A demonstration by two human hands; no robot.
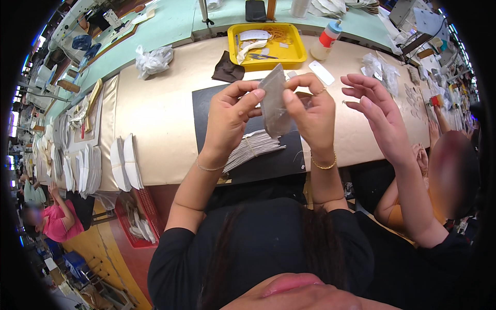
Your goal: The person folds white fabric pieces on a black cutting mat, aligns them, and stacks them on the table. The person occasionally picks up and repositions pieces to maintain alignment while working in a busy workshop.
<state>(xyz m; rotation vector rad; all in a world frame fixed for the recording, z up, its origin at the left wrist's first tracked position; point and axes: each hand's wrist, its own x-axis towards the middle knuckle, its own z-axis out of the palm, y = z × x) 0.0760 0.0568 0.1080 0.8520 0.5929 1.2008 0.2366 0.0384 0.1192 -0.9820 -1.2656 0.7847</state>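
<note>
Over the black mat, I hold up a small greyish see-through plastic bag between both hands. My left hand pinches its left edge between thumb and fingers. On the opposite edge, my right hand is closed with thumb and forefinger on the bag. What lies inside the bag cannot be made out. Below it, a bundle of thin white strips tied with a band rests on the mat. Close by on the right, another person's hand is raised with fingers apart, touching nothing.
A yellow tray with rubber bands and tools stands beyond my hands, beside a glue bottle. A dark cloth and a crumpled plastic bag lie nearby. White stacked pieces sit left; a red basket is below.
</note>
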